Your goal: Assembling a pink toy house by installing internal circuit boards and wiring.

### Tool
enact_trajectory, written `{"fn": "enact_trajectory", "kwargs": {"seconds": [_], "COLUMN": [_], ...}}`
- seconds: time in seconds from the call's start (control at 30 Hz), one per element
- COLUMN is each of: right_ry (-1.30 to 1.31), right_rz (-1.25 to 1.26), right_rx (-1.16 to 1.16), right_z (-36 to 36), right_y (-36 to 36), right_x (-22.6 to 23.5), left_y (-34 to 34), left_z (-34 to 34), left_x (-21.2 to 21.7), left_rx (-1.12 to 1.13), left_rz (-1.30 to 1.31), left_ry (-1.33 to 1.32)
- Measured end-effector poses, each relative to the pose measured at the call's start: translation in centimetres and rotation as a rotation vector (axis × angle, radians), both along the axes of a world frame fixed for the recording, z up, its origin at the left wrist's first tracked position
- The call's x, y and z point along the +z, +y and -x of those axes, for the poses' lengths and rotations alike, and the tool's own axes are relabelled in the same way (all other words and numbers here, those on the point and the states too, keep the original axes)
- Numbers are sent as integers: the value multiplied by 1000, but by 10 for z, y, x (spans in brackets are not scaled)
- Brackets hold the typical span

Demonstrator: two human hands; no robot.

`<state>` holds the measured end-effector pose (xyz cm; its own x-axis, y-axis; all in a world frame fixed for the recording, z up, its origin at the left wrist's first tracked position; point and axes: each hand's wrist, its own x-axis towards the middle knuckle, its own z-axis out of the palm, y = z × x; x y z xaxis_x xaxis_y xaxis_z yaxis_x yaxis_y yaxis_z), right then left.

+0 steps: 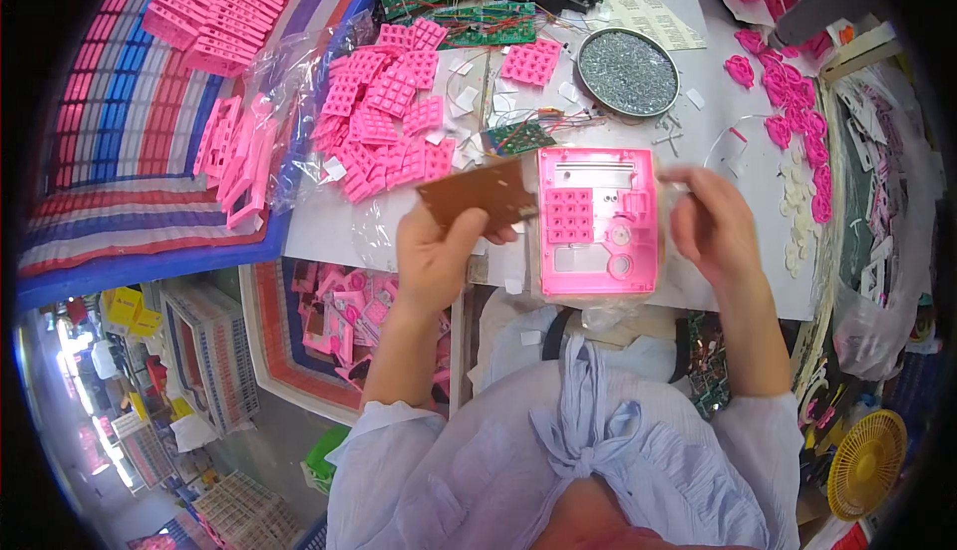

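Note:
My left hand (439,251) grips a flat brown circuit board (478,196) by its lower edge, tilted, just left of a pink plastic casing. The open casing (595,279) lies in front of me, hollow side up, with a pink button pad (569,215) set in its left part and round fittings at the lower right. My right hand (713,216) hovers beside the casing's right edge, forefinger bent toward it and thumb apart, and I see nothing in it. A small green circuit board (520,137) with wires sits just beyond the casing.
Beyond are a pile of pink button pads (389,101), a round dish of small metal screws (628,71) and wired green boards (488,23). Pink parts (797,101) line the right side. A blue-rimmed crate (150,271) stands left, holding pink casings (229,1).

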<state>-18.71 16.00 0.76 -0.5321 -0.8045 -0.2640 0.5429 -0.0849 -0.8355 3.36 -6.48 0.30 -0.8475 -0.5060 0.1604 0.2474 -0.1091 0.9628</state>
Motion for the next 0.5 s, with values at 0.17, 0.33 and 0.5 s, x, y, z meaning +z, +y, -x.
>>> {"fn": "enact_trajectory", "kwargs": {"seconds": [0.17, 0.33, 0.5], "right_ry": [255, 1467, 1075], "right_rz": [-596, -528, -339], "right_rx": [445, 359, 938], "right_z": [10, 2, -19], "right_y": [119, 97, 41], "right_x": [24, 81, 61], "left_y": [18, 30, 39], "left_z": [-10, 2, 16], "left_x": [15, 20, 23], "left_rx": [-235, -513, -558], "left_rz": [102, 227, 506], "left_ry": [-272, -333, -147]}}
